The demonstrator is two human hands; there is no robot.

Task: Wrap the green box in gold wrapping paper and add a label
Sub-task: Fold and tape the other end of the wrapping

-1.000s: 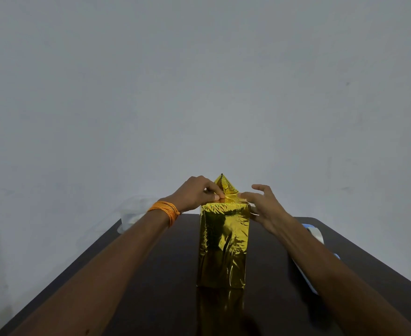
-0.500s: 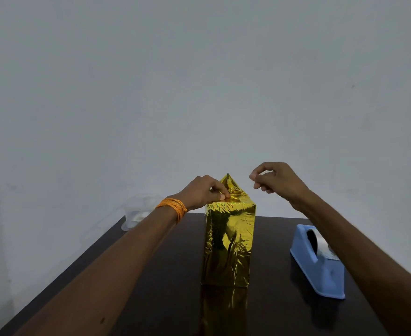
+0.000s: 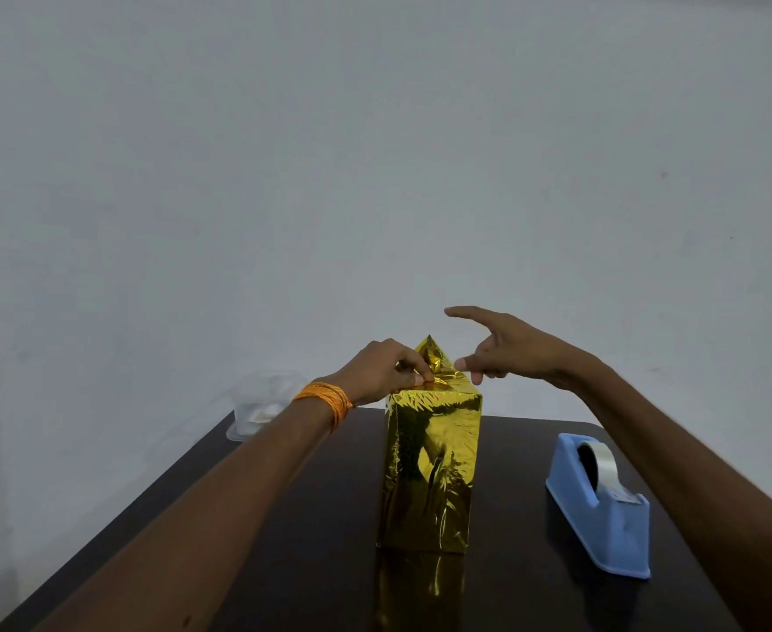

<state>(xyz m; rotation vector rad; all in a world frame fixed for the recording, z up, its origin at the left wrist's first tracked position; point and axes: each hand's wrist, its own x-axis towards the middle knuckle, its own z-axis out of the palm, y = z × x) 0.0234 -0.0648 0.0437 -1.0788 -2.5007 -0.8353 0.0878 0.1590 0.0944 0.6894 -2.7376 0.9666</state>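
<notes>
The box stands upright in the middle of the dark table, fully covered in shiny gold paper, so no green shows. A pointed gold flap sticks up at the far side of its top. My left hand, with orange thread round the wrist, has curled fingertips pinching the folded paper down on the box's top. My right hand hovers just right of the flap with index finger and thumb spread apart, touching nothing that I can make out. No label is in view.
A blue tape dispenser with a roll of clear tape sits on the table to the right of the box. A clear plastic container rests at the far left corner. A plain wall stands behind the table.
My right hand left the box top, rose with curled fingers, and now has come back beside the flap with its fingers spread. My left hand kept its hold on the top fold.
</notes>
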